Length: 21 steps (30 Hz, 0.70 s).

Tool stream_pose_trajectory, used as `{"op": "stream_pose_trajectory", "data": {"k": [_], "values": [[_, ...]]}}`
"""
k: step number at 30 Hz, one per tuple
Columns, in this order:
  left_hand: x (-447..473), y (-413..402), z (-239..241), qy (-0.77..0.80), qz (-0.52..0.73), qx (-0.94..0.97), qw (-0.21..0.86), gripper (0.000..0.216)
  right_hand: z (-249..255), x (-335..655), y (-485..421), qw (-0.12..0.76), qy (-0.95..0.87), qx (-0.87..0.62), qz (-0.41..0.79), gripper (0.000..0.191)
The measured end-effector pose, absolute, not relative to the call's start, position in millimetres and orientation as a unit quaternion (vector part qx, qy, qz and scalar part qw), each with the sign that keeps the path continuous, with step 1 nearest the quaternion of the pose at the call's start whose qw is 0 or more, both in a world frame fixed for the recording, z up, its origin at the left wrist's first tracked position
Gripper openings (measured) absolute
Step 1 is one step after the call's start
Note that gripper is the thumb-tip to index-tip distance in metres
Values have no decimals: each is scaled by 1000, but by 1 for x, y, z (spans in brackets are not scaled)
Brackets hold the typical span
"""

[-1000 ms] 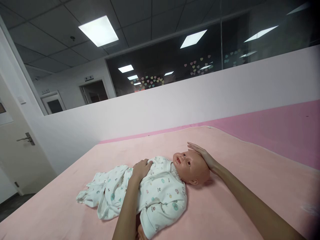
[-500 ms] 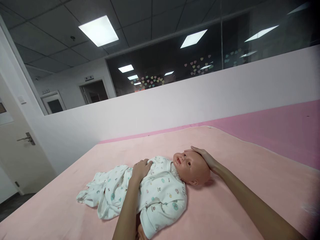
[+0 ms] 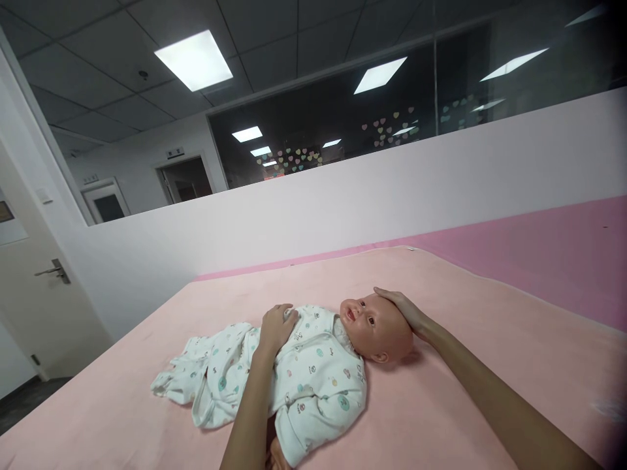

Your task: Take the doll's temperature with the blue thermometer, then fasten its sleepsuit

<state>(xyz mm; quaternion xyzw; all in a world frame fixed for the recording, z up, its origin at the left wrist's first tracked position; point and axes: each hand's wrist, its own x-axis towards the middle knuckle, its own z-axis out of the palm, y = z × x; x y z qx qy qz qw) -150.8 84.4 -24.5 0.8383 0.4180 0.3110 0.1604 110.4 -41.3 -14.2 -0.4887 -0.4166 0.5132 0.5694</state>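
A baby doll (image 3: 377, 329) lies on its back on a pink sheet, head to the right and legs to the left. It wears a white printed outfit (image 3: 318, 372) with small green and brown figures. My left hand (image 3: 277, 326) rests on the doll's belly, fingers extended over the cloth and not gripping it. My right hand (image 3: 399, 307) lies along the top of the doll's head with its fingers stretched out, reaching toward the forehead. One doll hand shows partly below the near sleeve, beside my left forearm.
The pink sheet (image 3: 465, 391) covers the bed or table surface. Behind it runs a white wall (image 3: 367, 209) with a pink lower band (image 3: 553, 254) and a dark window (image 3: 333, 143) bearing heart stickers. A door (image 3: 34, 287) with a lever handle stands at the left.
My left hand's fingers have shifted slightly on the doll's belly, with a small gap now between them. My right hand and the doll stay put.
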Motion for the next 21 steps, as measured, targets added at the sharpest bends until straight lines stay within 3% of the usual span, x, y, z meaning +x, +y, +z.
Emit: {"op": "stream_pose_trajectory", "data": {"k": [4,10,13,15,17,21], "values": [[-145,62,-16,257,391,857,216,25,-14,114,-38,598,-450,-509,426,43],[-143,45,-13,161,285,890,318,32,-10,126,-37,646,-464,-606,19,26],[-143,48,-16,172,318,863,353,27,9,110,-48,624,-516,-582,-70,21],[-143,52,-18,195,374,824,378,23,22,86,-55,561,-604,-563,-57,21],[-143,56,-18,213,432,780,399,23,31,57,-58,433,-712,-549,-55,24],[-145,60,-15,219,472,725,451,26,28,7,-46,172,-817,-520,-180,22]]}}
